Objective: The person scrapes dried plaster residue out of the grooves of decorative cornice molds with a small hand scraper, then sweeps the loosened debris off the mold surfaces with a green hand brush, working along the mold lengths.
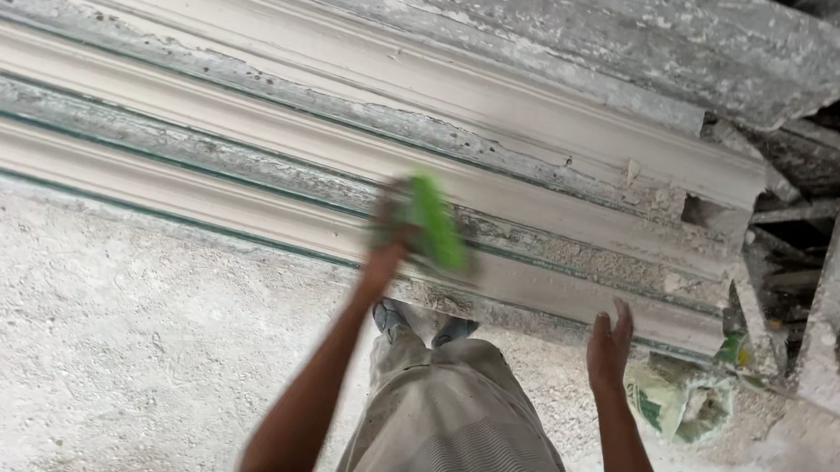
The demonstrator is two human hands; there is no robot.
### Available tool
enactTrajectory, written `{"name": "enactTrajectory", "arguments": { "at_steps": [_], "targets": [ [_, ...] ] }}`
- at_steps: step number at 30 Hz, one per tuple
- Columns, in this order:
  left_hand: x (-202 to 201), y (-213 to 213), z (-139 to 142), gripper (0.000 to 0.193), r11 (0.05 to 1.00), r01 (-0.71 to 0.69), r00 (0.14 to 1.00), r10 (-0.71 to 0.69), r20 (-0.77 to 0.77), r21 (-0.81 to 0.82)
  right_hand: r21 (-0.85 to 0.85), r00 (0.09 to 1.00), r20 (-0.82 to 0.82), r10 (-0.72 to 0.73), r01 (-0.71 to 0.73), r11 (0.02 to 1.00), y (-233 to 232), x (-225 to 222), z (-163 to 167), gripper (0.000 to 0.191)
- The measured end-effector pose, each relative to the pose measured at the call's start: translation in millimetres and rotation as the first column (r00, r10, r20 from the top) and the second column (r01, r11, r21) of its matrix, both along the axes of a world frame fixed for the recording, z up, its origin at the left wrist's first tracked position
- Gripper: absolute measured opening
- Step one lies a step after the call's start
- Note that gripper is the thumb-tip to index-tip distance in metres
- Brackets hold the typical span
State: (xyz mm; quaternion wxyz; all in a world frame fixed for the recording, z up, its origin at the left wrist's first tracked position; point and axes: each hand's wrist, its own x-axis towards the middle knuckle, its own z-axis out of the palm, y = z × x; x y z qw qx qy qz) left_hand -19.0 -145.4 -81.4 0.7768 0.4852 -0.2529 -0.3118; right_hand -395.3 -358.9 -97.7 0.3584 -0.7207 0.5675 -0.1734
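Left hand (389, 227) of mine is closed around a green brush (437, 223), though the blur hides how my fingers sit on it. It hangs right over the long white plaster mouldings (254, 153), the biggest things before me; they run in stacked rows, long axis stretching away to the left of that hand and a little to its right, where their broken ends stop. My left is the nearer hand to them. Below both hands lies the dusty floor (104, 345). My right hand (609, 343) is open, fingers together and raised, empty, just short of the lowest moulding's edge. Right of it lies a crumpled green-and-white bag (677, 398).
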Motion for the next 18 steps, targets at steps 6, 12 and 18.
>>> {"name": "enactTrajectory", "arguments": {
  "at_steps": [6,12,18],
  "targets": [
    [103,138,37,0.070,0.767,-0.627,0.770,0.586,0.253,0.135,-0.089,0.997,-0.070,-0.028,0.022,0.996,43,-26,-52,0.045],
    [-120,-12,-32,0.055,0.967,-0.121,0.936,0.035,0.351,0.225,0.674,0.973,0.171,-0.157,0.001,0.739,69,2,-74,0.044],
    [-126,-5,-58,0.078,0.929,0.347,0.932,-0.327,-0.156,0.130,0.736,0.970,0.142,-0.198,0.030,0.676,54,1,-60,0.043]
  ]
}}
